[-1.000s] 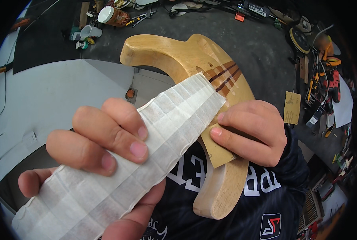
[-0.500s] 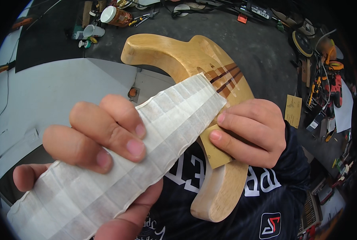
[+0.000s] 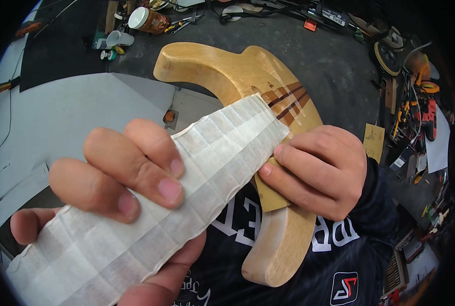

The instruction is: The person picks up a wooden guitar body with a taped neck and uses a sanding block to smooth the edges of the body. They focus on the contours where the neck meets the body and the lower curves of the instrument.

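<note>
A pale wooden guitar body (image 3: 199, 64) with dark striped inlays leans against my dark shirt, its two curved horns pointing up-left and down. Its neck, covered in whitish masking tape (image 3: 225, 135), runs toward the lower left. My left hand (image 3: 120, 171) is wrapped round this taped neck, fingers on top and thumb beneath. Beside the neck joint, my right hand (image 3: 321, 171) pinches a folded piece of yellow-brown sandpaper (image 3: 272, 196) against the inner curve of the lower horn. The fingers hide part of the sandpaper and the wood under it.
On the dark bench (image 3: 207, 30) stand a white-lidded jar (image 3: 148, 20) and a clear cup (image 3: 119, 39), with pliers nearby. To the right lie another sandpaper sheet (image 3: 374, 143), a round black pad (image 3: 387, 57), a red power tool (image 3: 429, 120) and various hand tools.
My right hand has shifted slightly with the sandpaper, its fingertips sliding up-left along the curve toward the neck. My left hand and the guitar have barely moved.
</note>
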`<move>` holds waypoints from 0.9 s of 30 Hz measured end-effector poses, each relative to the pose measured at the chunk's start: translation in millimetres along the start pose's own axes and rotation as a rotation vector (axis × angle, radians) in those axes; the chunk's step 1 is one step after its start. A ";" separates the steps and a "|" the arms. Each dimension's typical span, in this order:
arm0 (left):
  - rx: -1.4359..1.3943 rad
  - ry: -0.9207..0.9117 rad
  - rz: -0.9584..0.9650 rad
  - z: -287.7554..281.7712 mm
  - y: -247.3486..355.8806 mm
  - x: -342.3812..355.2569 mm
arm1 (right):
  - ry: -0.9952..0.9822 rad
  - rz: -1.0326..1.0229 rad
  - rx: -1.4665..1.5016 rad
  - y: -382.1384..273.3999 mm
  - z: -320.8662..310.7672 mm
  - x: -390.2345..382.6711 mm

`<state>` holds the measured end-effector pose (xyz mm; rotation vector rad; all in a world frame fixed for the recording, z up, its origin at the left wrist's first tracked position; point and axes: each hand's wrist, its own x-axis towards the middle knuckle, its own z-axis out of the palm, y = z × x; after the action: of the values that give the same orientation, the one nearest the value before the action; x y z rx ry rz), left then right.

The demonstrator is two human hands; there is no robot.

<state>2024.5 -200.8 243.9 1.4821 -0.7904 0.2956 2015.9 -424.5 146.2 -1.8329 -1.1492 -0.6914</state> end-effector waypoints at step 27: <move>-0.029 0.030 0.052 5.7 -7.8 4.3 | 0.041 -0.025 0.013 4.3 2.9 -0.5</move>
<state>2030.8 -208.3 240.0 1.4281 -0.8071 0.3436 2019.6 -423.2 142.8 -1.7884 -1.1482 -0.7311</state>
